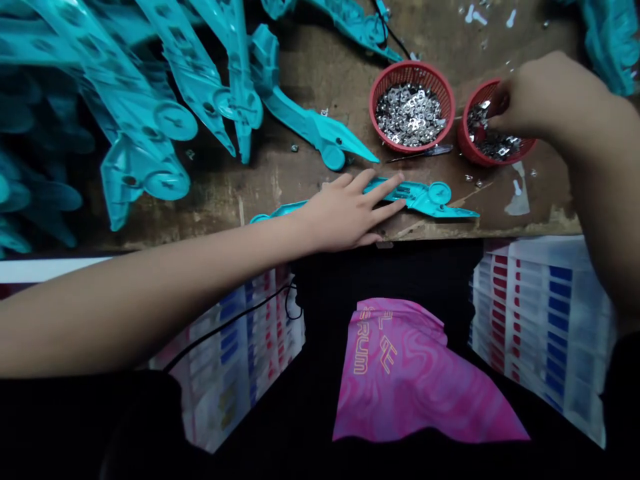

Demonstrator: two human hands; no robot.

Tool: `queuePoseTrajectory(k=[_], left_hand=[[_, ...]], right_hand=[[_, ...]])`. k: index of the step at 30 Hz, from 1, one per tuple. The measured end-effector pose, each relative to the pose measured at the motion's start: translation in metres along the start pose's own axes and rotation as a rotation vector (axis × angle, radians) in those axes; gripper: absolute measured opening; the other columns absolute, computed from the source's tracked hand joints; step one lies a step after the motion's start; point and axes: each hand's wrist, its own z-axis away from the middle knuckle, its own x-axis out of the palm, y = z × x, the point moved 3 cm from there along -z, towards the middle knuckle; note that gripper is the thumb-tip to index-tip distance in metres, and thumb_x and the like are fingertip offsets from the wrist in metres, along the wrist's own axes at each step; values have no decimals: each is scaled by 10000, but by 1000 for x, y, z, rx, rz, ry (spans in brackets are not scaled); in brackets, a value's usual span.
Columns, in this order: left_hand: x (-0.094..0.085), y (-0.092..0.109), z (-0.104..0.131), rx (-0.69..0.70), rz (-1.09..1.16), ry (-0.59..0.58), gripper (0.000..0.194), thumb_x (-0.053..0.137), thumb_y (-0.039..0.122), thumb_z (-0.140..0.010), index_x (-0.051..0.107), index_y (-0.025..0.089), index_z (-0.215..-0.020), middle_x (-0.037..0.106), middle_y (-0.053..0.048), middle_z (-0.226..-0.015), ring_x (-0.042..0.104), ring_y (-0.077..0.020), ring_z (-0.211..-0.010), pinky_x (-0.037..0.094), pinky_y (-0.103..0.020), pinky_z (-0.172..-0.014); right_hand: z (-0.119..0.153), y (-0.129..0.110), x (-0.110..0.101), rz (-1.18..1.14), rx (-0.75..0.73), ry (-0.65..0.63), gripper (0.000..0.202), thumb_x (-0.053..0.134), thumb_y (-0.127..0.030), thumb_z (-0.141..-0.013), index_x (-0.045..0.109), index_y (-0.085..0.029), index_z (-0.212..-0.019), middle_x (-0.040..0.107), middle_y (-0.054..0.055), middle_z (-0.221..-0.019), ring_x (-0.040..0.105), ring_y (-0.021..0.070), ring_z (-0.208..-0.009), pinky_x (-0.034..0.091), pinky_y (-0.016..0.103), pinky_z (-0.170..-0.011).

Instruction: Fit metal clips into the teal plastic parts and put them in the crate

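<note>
Two hands are occupying separate stations. The left hand (343, 210) is lying palm-down with its fingers spread across one turquoise part (420, 198), covering the middle of it; the fingers are not wrapping around it. This part is lying along the front edge of the worktable (320, 73), both ends showing beyond the hand. The right hand (550, 100) is holding its fingertips inside a red basket (465, 143), among small metal pieces (503, 147). The fingers are bending toward one another, but whether they are gripping a piece cannot be told.

The step in hand is apparently being a pick-up of hardware while the part is being steadied. The next move is seemingly calling for a secure pinch on a single piece, a clear lift over the basket rim, and a transfer to the part, the left hand maintaining its light pressure.

A second red basket (415, 70), filled with metal clips (410, 113), is standing just beside the first. A slim metal tool (425, 154) is lying before it.
</note>
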Motion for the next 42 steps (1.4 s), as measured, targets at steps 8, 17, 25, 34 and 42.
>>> queuePoseTrajectory(k=[8, 17, 25, 34, 42], left_hand=[[-2, -2, 1, 22, -45, -38, 912, 704, 408, -1273, 361, 298, -2111, 174, -139, -2223, 336, -588, -1996, 524, -763, -1518], [-1, -6, 0, 8, 9, -16, 926, 783, 371, -1217, 447, 349, -2080, 210, -89, -2219, 363, -561, -1996, 494, -744, -1566], [3, -14, -3, 30, 19, -19, 985, 787, 425, -1193, 394, 387, -2096, 209, -55, -2223, 331, -547, -2003, 498, -725, -1558], [0, -12, -2, 38, 20, -16, 960, 831, 392, -1179, 465, 383, -2066, 256, -66, -2212, 335, -529, -2011, 506, -701, -1559], [1, -23, -2, 28, 102, 28, 970, 863, 351, -1129, 515, 456, -2028, 296, 6, -2204, 331, -484, -2028, 417, -666, -1633]], right_hand=[[15, -58, 2, -183, -542, 196, 563, 626, -241, -1282, 836, -195, -1802, 722, 142, -1867, 513, 451, -1902, 417, 744, -1578], [5, -64, 22, -290, -613, 141, 571, 598, -272, -1117, 926, -264, -1584, 776, 113, -1792, 622, 403, -1730, 390, 697, -1560], [13, -57, 0, -522, -334, 237, 371, 720, -420, -1148, 967, -222, -1341, 913, 165, -1450, 827, 345, -1342, 625, 488, -1362], [20, -53, -5, -768, -226, 309, 374, 864, -480, -1043, 906, -282, -1358, 937, 96, -1419, 860, 335, -1243, 706, 506, -1204], [15, -52, -1, -674, -285, 257, 460, 642, -426, -1105, 959, -248, -1388, 934, 123, -1427, 855, 321, -1271, 670, 473, -1256]])
